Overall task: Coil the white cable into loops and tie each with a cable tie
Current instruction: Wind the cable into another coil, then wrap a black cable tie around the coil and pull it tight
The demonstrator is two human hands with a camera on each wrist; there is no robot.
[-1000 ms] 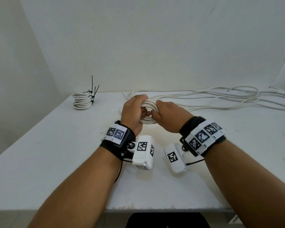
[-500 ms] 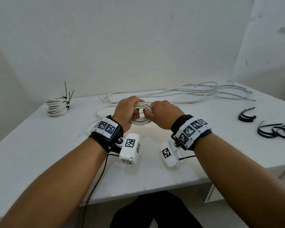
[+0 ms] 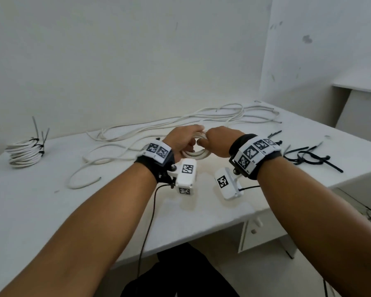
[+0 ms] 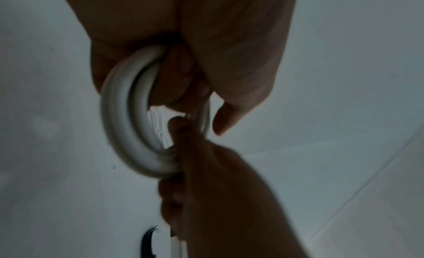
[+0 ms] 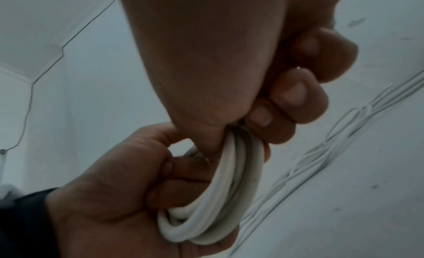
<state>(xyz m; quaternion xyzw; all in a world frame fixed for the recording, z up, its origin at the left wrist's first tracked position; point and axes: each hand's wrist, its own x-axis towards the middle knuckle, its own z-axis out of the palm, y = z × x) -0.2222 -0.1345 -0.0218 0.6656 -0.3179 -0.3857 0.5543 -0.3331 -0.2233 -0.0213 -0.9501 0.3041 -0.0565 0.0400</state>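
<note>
Now my left hand (image 3: pixel 181 140) and my right hand (image 3: pixel 217 142) meet above the middle of the white table (image 3: pixel 41 202), both curled tight round the same small coil of white cable (image 3: pixel 196 154). From my left wrist I see the coil's doubled rings (image 4: pixel 123 120) running under my fingers; from my right wrist the strands (image 5: pixel 231 198) pass through both fists. Loose cable (image 3: pixel 180 123) trails across the table behind my hands. Well apart to the left sits a finished coil (image 3: pixel 24 154) bound with black ties. Spare black cable ties (image 3: pixel 308 157) lie scattered just right of my right wrist.
</note>
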